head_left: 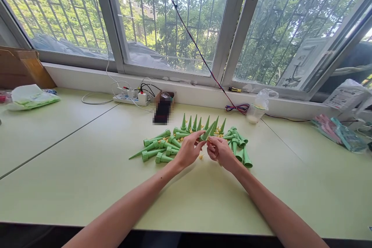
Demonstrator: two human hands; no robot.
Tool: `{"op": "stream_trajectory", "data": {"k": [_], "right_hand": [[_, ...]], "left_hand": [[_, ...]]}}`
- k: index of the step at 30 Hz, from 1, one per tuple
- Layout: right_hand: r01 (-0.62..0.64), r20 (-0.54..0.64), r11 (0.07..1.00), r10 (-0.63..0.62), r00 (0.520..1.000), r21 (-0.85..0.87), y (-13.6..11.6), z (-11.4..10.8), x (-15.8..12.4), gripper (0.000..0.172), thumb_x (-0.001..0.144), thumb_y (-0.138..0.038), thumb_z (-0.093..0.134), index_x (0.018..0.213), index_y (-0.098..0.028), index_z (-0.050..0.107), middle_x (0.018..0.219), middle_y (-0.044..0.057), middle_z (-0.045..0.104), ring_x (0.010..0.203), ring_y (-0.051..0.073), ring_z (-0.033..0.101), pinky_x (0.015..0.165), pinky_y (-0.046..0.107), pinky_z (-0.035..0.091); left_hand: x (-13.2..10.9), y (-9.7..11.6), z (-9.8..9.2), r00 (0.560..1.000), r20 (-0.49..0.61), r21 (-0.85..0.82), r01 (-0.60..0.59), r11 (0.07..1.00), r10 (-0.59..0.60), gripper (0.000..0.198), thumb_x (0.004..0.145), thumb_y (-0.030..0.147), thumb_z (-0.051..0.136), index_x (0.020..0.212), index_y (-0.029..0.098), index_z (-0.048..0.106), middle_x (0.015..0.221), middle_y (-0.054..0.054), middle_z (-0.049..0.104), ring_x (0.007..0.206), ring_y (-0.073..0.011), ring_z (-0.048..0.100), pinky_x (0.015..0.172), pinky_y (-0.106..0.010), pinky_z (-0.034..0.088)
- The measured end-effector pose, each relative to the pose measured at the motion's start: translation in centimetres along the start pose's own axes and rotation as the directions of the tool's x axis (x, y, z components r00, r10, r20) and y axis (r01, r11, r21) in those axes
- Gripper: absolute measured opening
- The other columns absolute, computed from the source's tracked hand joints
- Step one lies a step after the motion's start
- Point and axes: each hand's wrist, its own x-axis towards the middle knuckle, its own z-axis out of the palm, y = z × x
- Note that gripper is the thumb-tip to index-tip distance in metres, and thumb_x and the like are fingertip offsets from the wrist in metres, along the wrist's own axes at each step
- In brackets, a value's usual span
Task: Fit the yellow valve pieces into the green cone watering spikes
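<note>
My left hand (190, 148) is closed round the base of a green cone (207, 131), which tilts up to the right. Close beside it, my right hand (222, 151) pinches a small yellow piece (208, 139) at the cone's base. Behind my hands, several green cones (184, 122) stand upright among small yellow pieces. Capped green cones (151, 154) lie to the left of my left hand. More green cones (247, 158) without visible caps lie in a pile to the right. One yellow piece (201, 156) rests on the table between my wrists.
On the pale green table (87, 186), a power strip (130, 99) and dark box (163, 108) stand near the window. A cup in a plastic bag (257, 110) and coiled cable (238, 107) are at back right. Plastic packets (340, 131) lie far right, a white-green bag (31, 97) far left.
</note>
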Motion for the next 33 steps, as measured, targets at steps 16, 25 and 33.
{"op": "stream_trajectory", "data": {"k": [16, 25, 33], "right_hand": [[0.078, 0.036, 0.987, -0.074, 0.997, -0.139, -0.09, -0.31, -0.42, 0.04, 0.082, -0.043, 0.066, 0.06, -0.018, 0.043, 0.047, -0.01, 0.03, 0.036, 0.004, 0.031, 0.035, 0.019, 0.019], [0.221, 0.033, 0.803, -0.244, 0.969, -0.553, -0.6, -0.09, -0.94, 0.036, 0.088, -0.04, 0.056, 0.061, -0.02, 0.042, 0.043, -0.005, 0.046, 0.037, 0.008, 0.035, 0.039, 0.022, 0.027], [0.267, 0.041, 0.708, -0.319, 0.947, -0.653, -0.36, -0.14, -0.9, 0.036, 0.09, -0.039, 0.053, 0.06, -0.021, 0.041, 0.043, -0.006, 0.046, 0.039, 0.009, 0.038, 0.043, 0.023, 0.031]], "left_hand": [[-0.05, -0.31, -0.06, 0.999, 0.05, 0.115, -0.006, 0.993, 0.0, 0.042, 0.087, 0.026, 0.055, 0.126, 0.013, 0.059, 0.077, -0.003, 0.061, 0.062, -0.0122, 0.05, 0.062, -0.024, 0.044], [0.15, 0.07, -0.4, 0.995, 0.093, 0.102, 0.03, 0.994, -0.039, 0.039, 0.091, 0.035, 0.047, 0.116, 0.012, 0.066, 0.07, -0.002, 0.056, 0.062, -0.013, 0.049, 0.061, -0.024, 0.04], [0.19, 0.1, -0.33, 0.979, 0.135, -0.074, 0.161, 0.984, -0.15, 0.042, 0.088, 0.038, 0.05, 0.118, 0.012, 0.065, 0.063, -0.001, 0.061, 0.056, -0.0133, 0.053, 0.057, -0.024, 0.044]]}}
